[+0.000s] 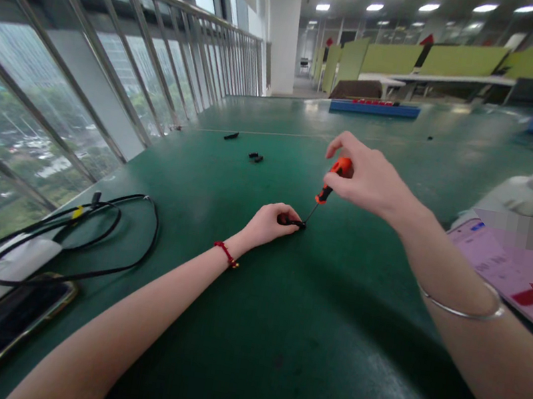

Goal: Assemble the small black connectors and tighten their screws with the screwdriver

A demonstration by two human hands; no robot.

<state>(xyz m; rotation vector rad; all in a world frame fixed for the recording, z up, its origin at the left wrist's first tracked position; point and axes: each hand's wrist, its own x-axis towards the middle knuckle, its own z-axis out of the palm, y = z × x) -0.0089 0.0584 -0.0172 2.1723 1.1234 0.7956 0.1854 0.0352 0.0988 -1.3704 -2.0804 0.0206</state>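
In the head view, the left hand [270, 224] is pinching a small dark elongated piece [299, 223] at centre frame; the right hand's [363, 178] fingers are gripping an orange-and-black screwdriver [341, 168], its thin metal shaft slanting to the piece's end. A skidding tip could be jabbing the left fingers, which are standing closest. Small black fragments [254, 156] are lying upper centre on the green tabletop [204, 338], a looped black cable [156, 233] lower left.

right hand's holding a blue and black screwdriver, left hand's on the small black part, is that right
Not blue: the head view shows an orange and black screwdriver in the right hand. The left hand is on the small black part.
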